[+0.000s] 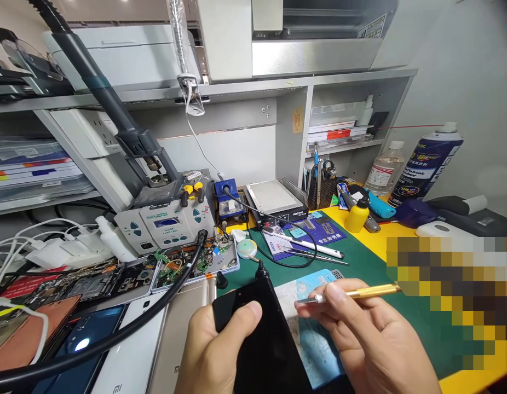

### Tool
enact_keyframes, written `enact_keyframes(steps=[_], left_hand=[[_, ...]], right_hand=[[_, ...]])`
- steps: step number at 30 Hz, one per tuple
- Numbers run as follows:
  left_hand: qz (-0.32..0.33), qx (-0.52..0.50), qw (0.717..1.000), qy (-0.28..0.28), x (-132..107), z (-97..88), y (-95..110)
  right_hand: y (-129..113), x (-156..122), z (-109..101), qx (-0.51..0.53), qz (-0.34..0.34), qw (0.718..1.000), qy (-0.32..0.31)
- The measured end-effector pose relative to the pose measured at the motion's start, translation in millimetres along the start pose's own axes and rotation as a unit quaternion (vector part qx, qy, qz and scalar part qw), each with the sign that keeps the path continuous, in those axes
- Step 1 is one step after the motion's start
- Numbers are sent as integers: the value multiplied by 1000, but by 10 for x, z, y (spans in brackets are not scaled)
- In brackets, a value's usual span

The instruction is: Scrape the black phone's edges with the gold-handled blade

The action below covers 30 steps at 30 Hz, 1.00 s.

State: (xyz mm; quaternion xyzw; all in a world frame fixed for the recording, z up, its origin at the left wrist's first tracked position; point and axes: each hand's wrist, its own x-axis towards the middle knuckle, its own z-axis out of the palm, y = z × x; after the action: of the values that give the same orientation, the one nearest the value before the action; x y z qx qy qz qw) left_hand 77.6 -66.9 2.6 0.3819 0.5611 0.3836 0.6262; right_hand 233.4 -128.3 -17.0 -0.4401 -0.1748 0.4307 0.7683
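A black smartphone (265, 339), its dark screen towards me, is gripped in my left hand (220, 345), with the thumb lying across its upper face. To its right, my right hand (372, 334) pinches a gold-handled craft knife (366, 291) between thumb and fingers. The knife's silver tip points left towards the phone, apart from it. Behind both hands lies a worn blue and grey pad (315, 334) on the green work mat (368, 260). The phone's lower end runs out of the picture.
A black hose (155, 323) curves across several phones at the left. Behind stand a grey rework station (171, 221), a tray of circuit boards (232, 253) and a flat heating plate (276, 198). Tweezers (319, 256), a yellow bottle (357, 214) and a spray can (426, 164) are further right.
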Motion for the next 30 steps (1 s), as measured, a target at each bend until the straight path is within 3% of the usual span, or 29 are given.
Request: enact_keyframes(steps=[7, 11, 14, 22, 30], left_hand=[[21, -43, 993, -106, -21, 34, 83], [66, -92, 982, -150, -60, 79, 128], [88, -95, 981, -144, -38, 61, 113], [53, -96, 988, -105, -1, -4, 64], [27, -102, 990, -90, 19, -27, 68]], right_hand=[[-44, -38, 68, 18, -6, 1000, -11], [-78, -68, 109, -3, -42, 999, -12], [-78, -77, 126, -16, -67, 998, 0], [-156, -144, 123, -16, -68, 997, -16], [-347, -370, -177, -74, -76, 992, 76]])
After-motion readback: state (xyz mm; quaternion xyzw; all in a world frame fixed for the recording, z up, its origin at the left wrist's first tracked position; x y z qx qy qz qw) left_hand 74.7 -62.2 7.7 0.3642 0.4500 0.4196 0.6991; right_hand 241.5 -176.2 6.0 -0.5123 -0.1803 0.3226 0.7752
